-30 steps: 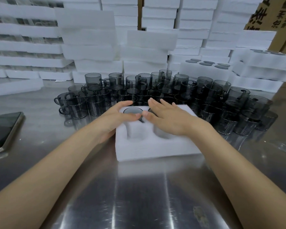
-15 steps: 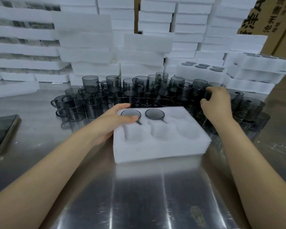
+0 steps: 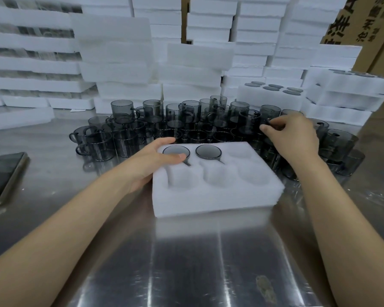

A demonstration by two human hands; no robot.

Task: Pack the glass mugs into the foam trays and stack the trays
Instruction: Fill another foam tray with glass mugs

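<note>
Withdrew the right hand (image 3: 290, 135) from the top of the foam tray (image 3: 217, 196) over the preceding second and carried it to the right end of the loose glass mugs (image 3: 164, 125). Kept the left hand (image 3: 153, 160) in place at the tray's far-left corner throughout. Curled the right thumb and fingers around the rim area of one raised grey mug (image 3: 269, 113) in the upper tier of that cluster; could not resolve the exact contact point behind the fingers. Laid the left hand relaxed, with fingers extended along the tray's far edge and the thumb tip resting on the rim of the far-left mug (image 3: 173, 150). Set the tray flat on the steel table (image 3: 186, 262), just in front of the loose mugs. Seated two mugs in the far row of the six-cavity tray: the far-left mug and the far-middle mug (image 3: 208, 151), each with its handle in a slot pointing toward the near row. Left the far-right cavity and all three near cavities unfilled. Stacked white foam tray columns (image 3: 120, 52) along the rear, with a filled tray (image 3: 271, 100) at rear right. Placed a smartphone (image 3: 2, 176) screen-up at the left table edge. Stood a printed cardboard carton (image 3: 364, 25) at upper right.
</note>
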